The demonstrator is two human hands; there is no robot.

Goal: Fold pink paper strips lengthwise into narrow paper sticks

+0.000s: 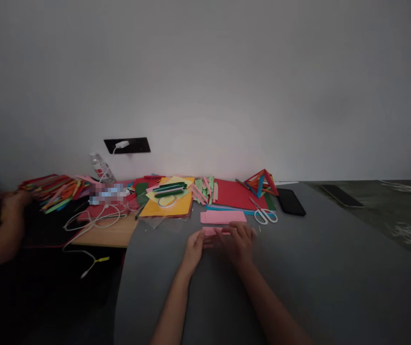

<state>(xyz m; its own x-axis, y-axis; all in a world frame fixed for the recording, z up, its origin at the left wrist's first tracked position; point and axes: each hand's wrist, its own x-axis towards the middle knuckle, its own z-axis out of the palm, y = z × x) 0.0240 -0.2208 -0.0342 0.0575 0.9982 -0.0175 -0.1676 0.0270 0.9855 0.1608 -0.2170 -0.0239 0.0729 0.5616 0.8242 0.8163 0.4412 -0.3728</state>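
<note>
A small strip of pink paper (210, 231) is between my two hands, just above the grey table (212, 306). My left hand (194, 248) pinches its left end. My right hand (240, 241) is closed over the right part of the strip, slightly smeared by motion, and hides that end. Right behind my hands lies a stack of pink paper pieces (223, 217). White-handled scissors (263, 214) rest to the right of that stack, blades pointing away.
Folded green and pink strips (205, 190), yellow paper (165, 207), a tape ring (167, 201) and red paper (232, 193) lie along the wall. Near a phone (290, 202) stands a paper-strip pyramid (261, 183). Leftward are a cable (95, 219), a bottle (101, 167) and another person's hand (13, 203).
</note>
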